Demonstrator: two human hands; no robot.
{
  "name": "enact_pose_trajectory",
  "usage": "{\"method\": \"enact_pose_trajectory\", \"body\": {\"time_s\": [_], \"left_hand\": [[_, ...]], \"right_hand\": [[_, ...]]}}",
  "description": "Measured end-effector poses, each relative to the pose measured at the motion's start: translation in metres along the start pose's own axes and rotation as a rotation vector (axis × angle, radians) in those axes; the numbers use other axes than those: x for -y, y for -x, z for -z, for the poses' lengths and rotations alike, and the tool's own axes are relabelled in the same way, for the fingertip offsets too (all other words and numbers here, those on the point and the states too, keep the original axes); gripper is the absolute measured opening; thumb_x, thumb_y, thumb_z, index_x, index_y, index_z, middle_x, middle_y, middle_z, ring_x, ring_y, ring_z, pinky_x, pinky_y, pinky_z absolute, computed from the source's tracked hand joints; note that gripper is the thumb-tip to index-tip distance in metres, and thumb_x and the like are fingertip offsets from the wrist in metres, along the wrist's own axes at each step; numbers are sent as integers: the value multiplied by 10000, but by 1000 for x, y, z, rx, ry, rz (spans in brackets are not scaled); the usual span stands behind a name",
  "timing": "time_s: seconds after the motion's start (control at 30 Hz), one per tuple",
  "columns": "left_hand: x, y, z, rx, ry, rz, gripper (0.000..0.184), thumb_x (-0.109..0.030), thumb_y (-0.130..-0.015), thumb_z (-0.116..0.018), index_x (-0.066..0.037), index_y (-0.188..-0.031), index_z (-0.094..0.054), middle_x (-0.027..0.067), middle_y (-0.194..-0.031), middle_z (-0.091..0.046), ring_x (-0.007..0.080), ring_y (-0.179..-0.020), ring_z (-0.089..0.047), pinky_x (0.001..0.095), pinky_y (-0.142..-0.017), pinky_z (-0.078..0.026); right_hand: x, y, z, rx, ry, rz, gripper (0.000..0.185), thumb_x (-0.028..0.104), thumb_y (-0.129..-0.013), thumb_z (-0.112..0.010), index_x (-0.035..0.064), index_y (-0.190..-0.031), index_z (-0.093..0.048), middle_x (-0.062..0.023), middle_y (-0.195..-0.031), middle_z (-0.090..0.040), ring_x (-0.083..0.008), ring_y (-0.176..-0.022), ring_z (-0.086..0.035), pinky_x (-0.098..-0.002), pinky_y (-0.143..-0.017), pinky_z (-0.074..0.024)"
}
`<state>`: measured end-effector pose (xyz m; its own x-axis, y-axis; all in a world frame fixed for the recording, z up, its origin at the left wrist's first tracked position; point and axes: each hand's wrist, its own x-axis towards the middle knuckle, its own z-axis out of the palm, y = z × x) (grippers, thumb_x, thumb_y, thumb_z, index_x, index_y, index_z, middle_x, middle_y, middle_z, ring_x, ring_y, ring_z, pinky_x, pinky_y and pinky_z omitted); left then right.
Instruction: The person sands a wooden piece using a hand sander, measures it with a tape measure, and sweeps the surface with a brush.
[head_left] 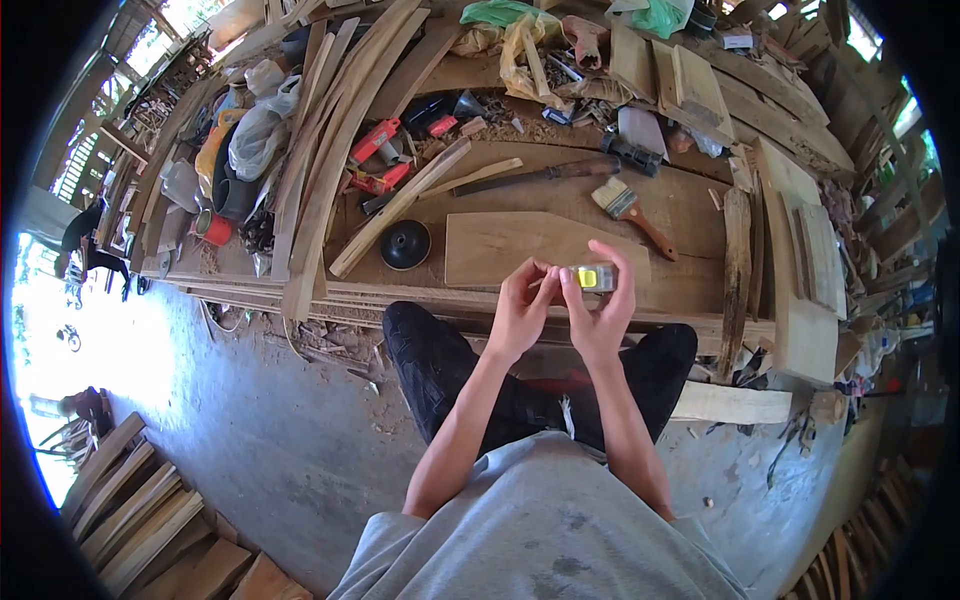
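Note:
My right hand (604,310) grips a small clear-grey case with a yellow patch (590,278) between thumb and bent fingers. Right beside it, my left hand (522,312) has its thumb and fingers pinched together at the case's left end; whether something small is between them I cannot make out. Beneath both hands lies a flat wooden board (490,245) with a slanted corner. A round black dome-shaped piece (405,245) rests left of the board. Beyond it are a long file (530,176) with a wooden handle and a paintbrush (633,215) with a brown handle.
Long wood strips (335,130) lie at the left of the workbench (690,290), near plastic bags (262,140) and a red tool (376,140). Boards (800,250) are stacked at the right. Wood offcuts (140,510) cover the floor at lower left.

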<state>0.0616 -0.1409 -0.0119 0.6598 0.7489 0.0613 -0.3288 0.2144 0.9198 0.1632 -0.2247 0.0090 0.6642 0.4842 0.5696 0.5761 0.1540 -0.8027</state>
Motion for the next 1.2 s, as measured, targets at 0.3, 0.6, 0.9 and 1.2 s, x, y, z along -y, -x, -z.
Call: {"method": "enact_pose_trajectory", "body": {"time_s": [0.3,0.6,0.9,1.2], "left_hand": [[18,13,-1,134,98,-5,233,-222,-1185,-591,-11,-1095,-633,2,-1006,-698,68,-914,-667,263,-826,-572],[21,16,-6,-23,141,-5,222,-213,-1197,-560,-44,-1061,-607,3,-920,-631,79,-820,-602,258,-731,-516],[-52,18,110,-621,449,23,237,-293,-1176,-598,-109,-1027,-604,-1,-923,-584,116,-796,-553,336,-761,-518],[-59,15,146,-358,-303,-239,258,-245,-1192,-568,-102,-978,-560,-53,-773,-436,72,-656,-462,259,-616,-399]], "right_hand": [[2,-10,21,90,159,211,407,124,-871,-882,52,-1233,-711,-136,-1100,-721,-314,-981,-726,-404,-839,-606],[-2,-22,33,109,233,207,367,101,-874,-873,62,-1203,-715,-147,-1118,-705,-338,-1015,-715,-415,-874,-593],[-64,-52,128,-116,539,226,305,27,-880,-860,58,-1140,-703,-134,-1118,-717,-356,-1064,-698,-445,-950,-569],[-58,-70,139,41,655,285,303,41,-885,-863,69,-1120,-676,-129,-1130,-685,-367,-1053,-670,-464,-920,-551]]}}
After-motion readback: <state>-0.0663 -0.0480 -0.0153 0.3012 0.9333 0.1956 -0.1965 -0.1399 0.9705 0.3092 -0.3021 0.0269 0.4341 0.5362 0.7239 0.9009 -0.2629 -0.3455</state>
